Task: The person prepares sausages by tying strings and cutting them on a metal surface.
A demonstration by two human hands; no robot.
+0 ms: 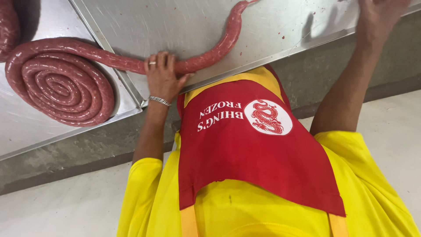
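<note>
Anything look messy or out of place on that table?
Slightly: small red specks dot the steel table beside the long sausage that the left hand grips. Nothing else stands out.

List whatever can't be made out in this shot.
- Right hand, head view: fingertips cut off by the top edge, so its grip is unclear.
- Sausage rope: its far end runs out at the top edge; a stretch is hidden under the left hand.
- Second coil: mostly cut off by the left edge.
- Metal table: part of its front rim is hidden behind the red apron.
</note>
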